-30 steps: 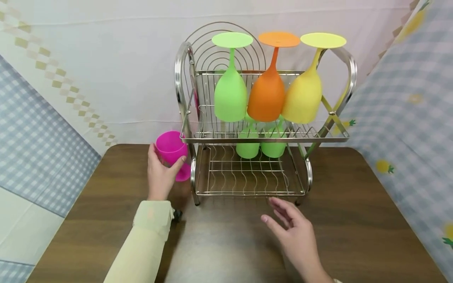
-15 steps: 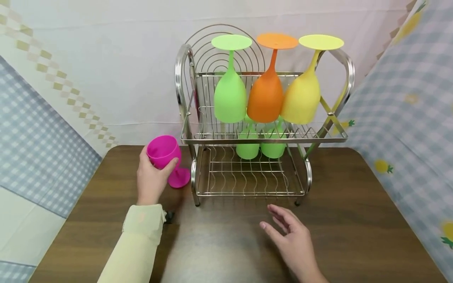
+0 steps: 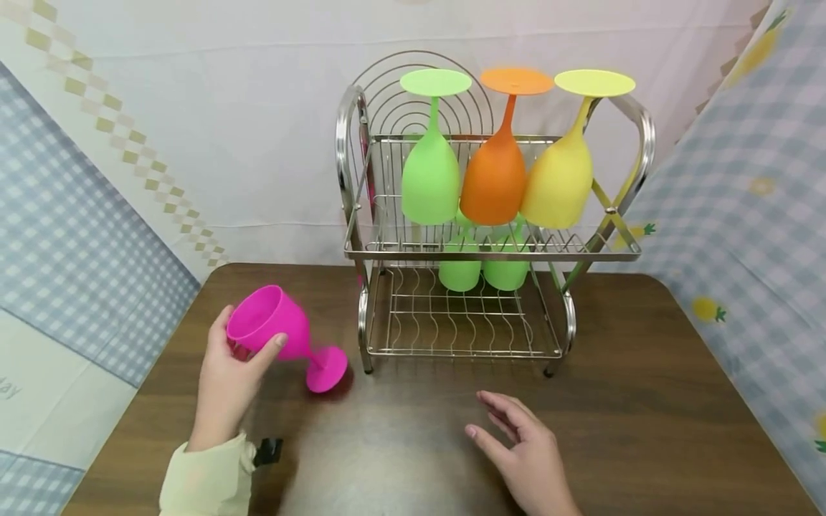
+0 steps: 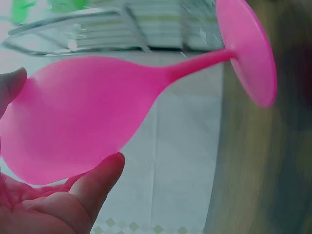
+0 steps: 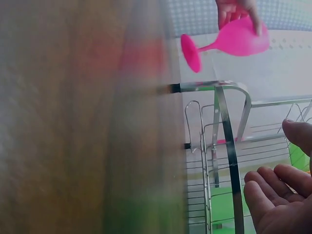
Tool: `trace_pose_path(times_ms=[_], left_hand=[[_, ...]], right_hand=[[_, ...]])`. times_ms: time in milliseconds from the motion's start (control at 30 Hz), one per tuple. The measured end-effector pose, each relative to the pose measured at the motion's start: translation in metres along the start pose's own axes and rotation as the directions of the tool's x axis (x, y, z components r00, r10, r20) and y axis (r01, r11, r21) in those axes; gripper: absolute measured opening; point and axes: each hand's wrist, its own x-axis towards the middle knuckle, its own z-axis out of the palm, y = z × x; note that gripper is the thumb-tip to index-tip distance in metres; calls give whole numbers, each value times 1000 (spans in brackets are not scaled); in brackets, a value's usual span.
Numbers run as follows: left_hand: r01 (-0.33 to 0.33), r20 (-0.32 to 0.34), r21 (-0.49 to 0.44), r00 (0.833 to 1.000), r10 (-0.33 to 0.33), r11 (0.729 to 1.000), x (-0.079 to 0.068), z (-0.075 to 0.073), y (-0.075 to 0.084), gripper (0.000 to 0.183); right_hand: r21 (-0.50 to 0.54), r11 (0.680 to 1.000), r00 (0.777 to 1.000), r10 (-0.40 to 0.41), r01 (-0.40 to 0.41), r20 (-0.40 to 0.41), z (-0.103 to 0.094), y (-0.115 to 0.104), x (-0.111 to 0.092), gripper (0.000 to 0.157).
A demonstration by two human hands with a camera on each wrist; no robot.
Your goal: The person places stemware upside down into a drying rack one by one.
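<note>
A pink plastic goblet (image 3: 287, 330) is held by my left hand (image 3: 226, 380), thumb on one side of the bowl and fingers around the other. It leans, with its mouth toward the hand and its foot (image 3: 327, 370) pointing right, low over the wooden table. In the left wrist view, the bowl (image 4: 87, 112) rests between thumb and fingers, stem and foot free. My right hand (image 3: 523, 455) hovers over the table in front of the rack, holding nothing, thumb apart from loosely bent fingers.
A two-tier metal dish rack (image 3: 490, 256) stands at the back. Upside-down green (image 3: 431, 179), orange (image 3: 494, 179) and yellow (image 3: 559, 186) goblets stand on its upper tier. Two green goblets (image 3: 459, 274) are upside down on the lower tier. Cloth hangs behind and at both sides.
My left hand has drawn the pink goblet away from the rack's left side, toward me and left, tipping it further. The right hand has shifted slightly toward me.
</note>
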Motion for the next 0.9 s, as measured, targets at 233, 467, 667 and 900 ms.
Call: trace_pose_path(times_ms=[233,467,667,900], left_hand=[[-54,143,-428,982,127,902,-34,-7,10,60],[-49,223,-779,910,350,625,-59,17,8,46],[50,257,-880,887,383,473,-85,60,10,41],[213,374,-865,877,301,454,-117,107,17,45]], right_hand=[[63,998,1000,-29,29,-12,1,4,-11,45],[123,989,996,-85,86,-16,5,5,-21,45],[236,970,997,-72,60,42,10,5,-27,46],[411,906,967,-187,102,172,16,7,-34,51]])
